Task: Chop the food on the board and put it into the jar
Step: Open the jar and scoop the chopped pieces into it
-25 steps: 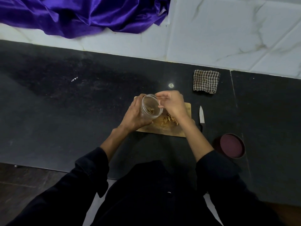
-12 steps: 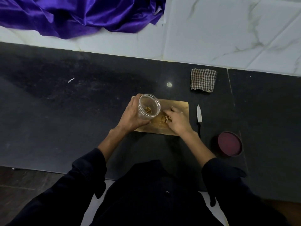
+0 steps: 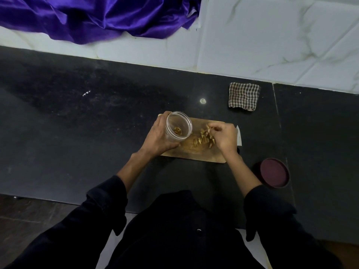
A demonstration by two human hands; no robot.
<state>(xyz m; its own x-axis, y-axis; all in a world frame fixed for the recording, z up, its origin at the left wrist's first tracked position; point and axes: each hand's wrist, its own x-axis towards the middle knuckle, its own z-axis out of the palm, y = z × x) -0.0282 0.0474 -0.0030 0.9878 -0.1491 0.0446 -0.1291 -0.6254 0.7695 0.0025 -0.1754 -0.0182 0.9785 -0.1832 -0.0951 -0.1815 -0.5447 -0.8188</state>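
A small wooden board (image 3: 194,152) lies on the black counter with several chopped tan food pieces (image 3: 204,138) on it. My left hand (image 3: 158,135) grips a clear plastic jar (image 3: 177,127), tilted over the board's left end, mouth facing me, a few pieces inside. My right hand (image 3: 224,137) rests on the board's right side, fingers curled and pinching pieces at the pile's upper edge. A knife (image 3: 239,137) lies just right of the board, mostly hidden by my right hand.
A maroon jar lid (image 3: 274,172) lies at the right front of the counter. A checked cloth (image 3: 243,96) sits near the white tiled wall. Purple satin fabric (image 3: 97,14) drapes at the back left. The counter edge runs near my body.
My right hand left the jar's mouth, dropped onto the pile on the board, and now gathers pieces at the pile's far edge. The jar stays in my left hand.
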